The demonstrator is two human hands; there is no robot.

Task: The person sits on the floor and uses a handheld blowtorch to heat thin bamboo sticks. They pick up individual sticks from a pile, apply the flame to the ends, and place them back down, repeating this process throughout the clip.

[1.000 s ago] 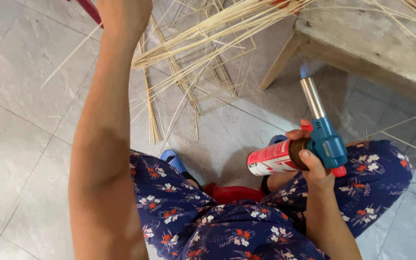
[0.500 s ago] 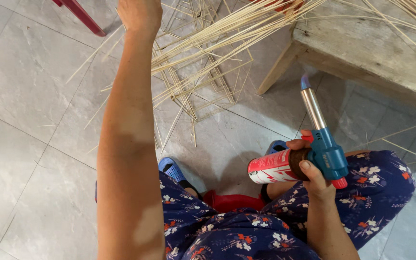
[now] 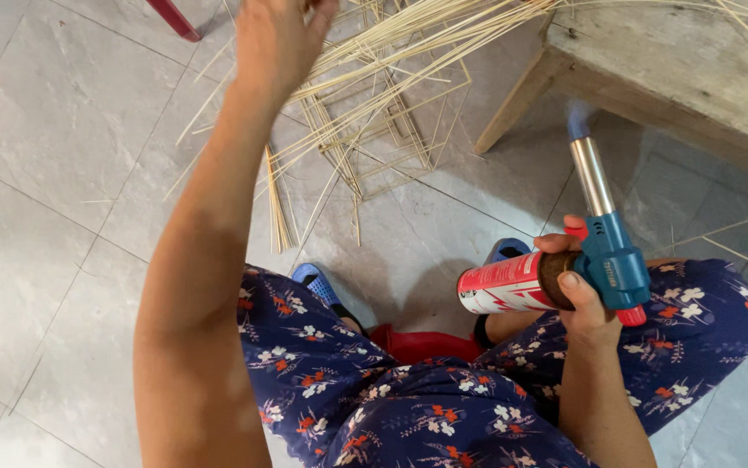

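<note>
Seated over a grey tiled floor (image 3: 53, 173), knees in dark blue floral trousers (image 3: 443, 407). Right hand (image 3: 582, 290) wrapped round a blue-headed gas torch (image 3: 604, 251), thumb across the red canister (image 3: 504, 286) lying sideways, metal nozzle (image 3: 591, 173) pointing far, a faint bluish flame (image 3: 577, 117) at its tip. Left hand (image 3: 274, 39) stretched far up-left, fingers curled loosely at a bundle of thin pale bamboo strips (image 3: 409, 35); whether gripping them, cannot tell. More strips fanned on the floor with a flat woven square frame (image 3: 391, 130). Rough wooden bench (image 3: 677, 61) far right. Blue sandals (image 3: 318, 282) near the feet, a red stool (image 3: 417, 342) showing between the legs
</note>
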